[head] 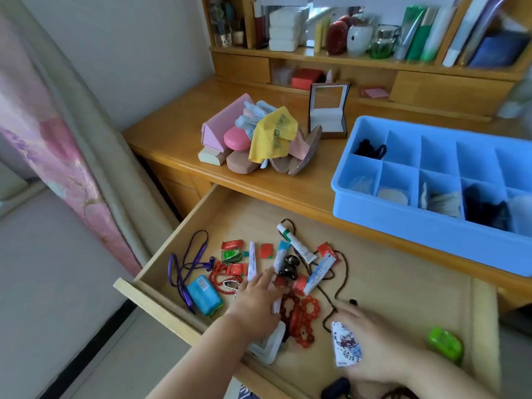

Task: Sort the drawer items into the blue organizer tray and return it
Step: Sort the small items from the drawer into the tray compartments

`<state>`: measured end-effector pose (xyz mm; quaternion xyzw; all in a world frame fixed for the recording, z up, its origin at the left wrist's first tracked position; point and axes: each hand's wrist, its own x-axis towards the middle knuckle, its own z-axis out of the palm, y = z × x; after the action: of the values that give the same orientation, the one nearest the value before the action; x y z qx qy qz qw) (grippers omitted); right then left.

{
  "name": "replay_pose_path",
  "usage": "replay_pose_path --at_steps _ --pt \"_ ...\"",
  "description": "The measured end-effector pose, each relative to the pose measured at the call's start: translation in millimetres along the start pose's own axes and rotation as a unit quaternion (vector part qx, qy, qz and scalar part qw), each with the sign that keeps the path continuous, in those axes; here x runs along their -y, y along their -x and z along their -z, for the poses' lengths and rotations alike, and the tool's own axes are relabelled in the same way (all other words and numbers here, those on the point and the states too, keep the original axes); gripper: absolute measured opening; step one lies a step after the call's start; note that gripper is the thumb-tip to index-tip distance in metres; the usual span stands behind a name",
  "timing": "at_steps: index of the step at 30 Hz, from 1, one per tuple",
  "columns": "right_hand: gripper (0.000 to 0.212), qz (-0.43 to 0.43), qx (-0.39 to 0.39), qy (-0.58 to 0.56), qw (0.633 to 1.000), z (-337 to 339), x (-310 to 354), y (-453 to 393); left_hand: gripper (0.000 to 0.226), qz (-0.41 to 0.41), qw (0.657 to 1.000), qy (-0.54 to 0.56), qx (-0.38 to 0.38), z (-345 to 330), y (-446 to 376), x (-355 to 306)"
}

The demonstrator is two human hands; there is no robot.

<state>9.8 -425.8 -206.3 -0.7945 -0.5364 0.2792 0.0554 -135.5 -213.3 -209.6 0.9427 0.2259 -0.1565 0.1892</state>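
Blue organizer tray [403, 223] — ten compartments; two hands in drawer [403, 283].

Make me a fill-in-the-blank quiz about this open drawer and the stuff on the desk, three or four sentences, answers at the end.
1. The organizer tray on the desk is coloured ____.
2. The yellow cloth is draped over a pile of cases on the ____.
3. The right hand holds a patterned ____ over the drawer.
4. The left hand reaches into the clutter, just left of the ____ bead bracelets.

Missing words: blue; desk; packet; red
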Motion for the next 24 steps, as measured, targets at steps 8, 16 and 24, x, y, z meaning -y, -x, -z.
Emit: replay_pose_path --at_steps 8,16,24 --pt "0.042 -0.13 -0.187 -0.315 0.921 56.0 1.8 27.7 0.031 -0.045 0.97 0.16 -0.177 17.7 25.5 -32.9" --pt "0.014 -0.066 -0.268 -0.529 0.802 137.0 8.8 46.4 0.044 -0.226 0.88 0.165 -0.383 94.4 0.8 -110.3" --pt "0.022 -0.057 -0.493 -0.272 0.824 248.2 -33.0 55.4 0.071 -0.235 0.915 -0.042 -0.326 113.2 -37.8 -137.4"
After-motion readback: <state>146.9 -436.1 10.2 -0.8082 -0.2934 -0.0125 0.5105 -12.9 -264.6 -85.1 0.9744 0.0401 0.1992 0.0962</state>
